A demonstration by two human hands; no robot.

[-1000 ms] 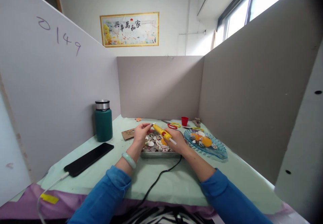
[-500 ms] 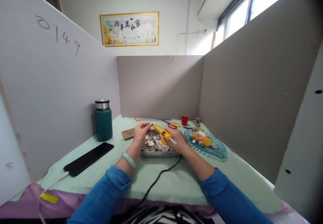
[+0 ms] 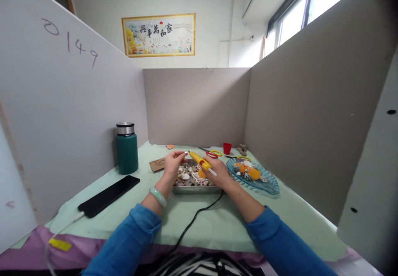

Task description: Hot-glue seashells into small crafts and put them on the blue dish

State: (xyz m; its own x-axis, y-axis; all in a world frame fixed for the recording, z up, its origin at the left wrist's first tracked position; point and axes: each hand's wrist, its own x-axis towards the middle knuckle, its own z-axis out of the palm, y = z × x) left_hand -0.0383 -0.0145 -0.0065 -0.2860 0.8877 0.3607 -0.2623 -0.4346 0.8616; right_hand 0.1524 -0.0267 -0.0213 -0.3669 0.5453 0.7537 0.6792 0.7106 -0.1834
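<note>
My right hand (image 3: pixel 218 172) is wrapped round a yellow glue gun (image 3: pixel 199 160), its nozzle pointing up and left and a white glue stick jutting from its rear. Between thumb and fingertips, my left hand (image 3: pixel 173 163) pinches a tiny whitish piece, too small to name. The nozzle is close to that piece, with a narrow gap visible. Both hands hover over a metal tray (image 3: pixel 195 190) of shells (image 3: pixel 185 176) and small bits. A black cord (image 3: pixel 199 211) runs from beneath my right hand toward the table's front edge.
To the right lies a blue glass dish (image 3: pixel 269 182) with orange pieces and shells. Scissors (image 3: pixel 213 153) and a red cup (image 3: pixel 227 148) are behind the tray. Leftward are a cardboard piece (image 3: pixel 157 165), a green bottle (image 3: pixel 127 153) and a charging phone (image 3: pixel 108 196). Grey partitions (image 3: pixel 199 106) enclose the table.
The glue gun's nozzle has drawn slightly away from the tiny piece in my left hand, leaving a small gap. My arms have otherwise hardly moved.
</note>
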